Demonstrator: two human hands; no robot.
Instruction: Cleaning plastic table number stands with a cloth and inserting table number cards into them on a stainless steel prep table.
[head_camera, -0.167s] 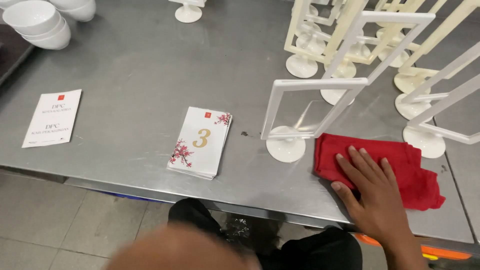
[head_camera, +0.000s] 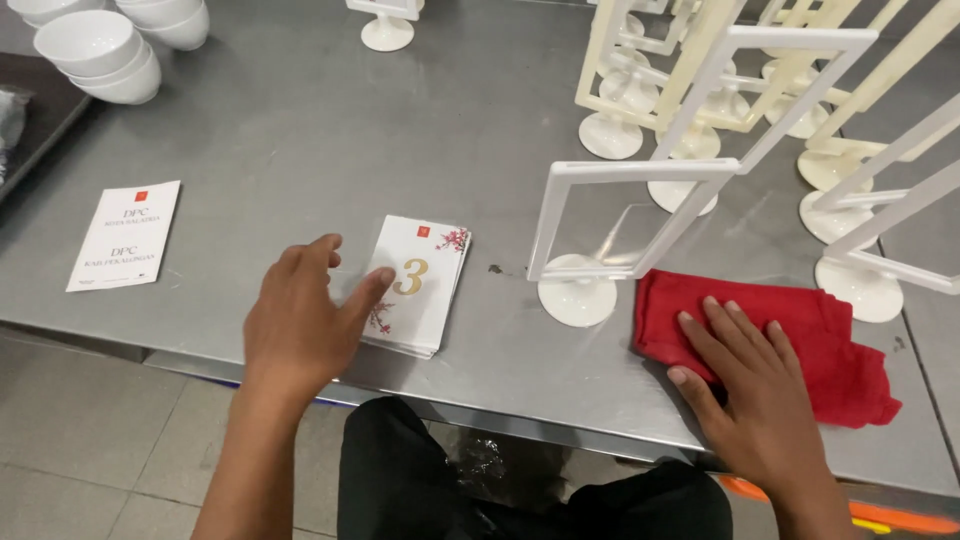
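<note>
Steel worktop (head_camera: 300, 150) carried the whole setup: left hand (head_camera: 300, 320) lay open, fingertips touching the near edge of a small stack of white floral number cards (head_camera: 420, 285) just right of it, gripping nothing; right hand (head_camera: 745, 375) was pressed flat and open on a folded red cloth (head_camera: 830, 345). Best move, I'd judge, was pinning the stack square and peeling off only the top card, clear of the empty white frame stand (head_camera: 600, 245) beyond the right hand. Stacked white bowls (head_camera: 100, 55) far beyond the left hand looked empty.

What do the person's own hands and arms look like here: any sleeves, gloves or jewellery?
Both hands are bare: the left hand and right hand show no gloves, rings or watch. Both forearms are uncovered as far as the picture shows, with no sleeve in view.
</note>
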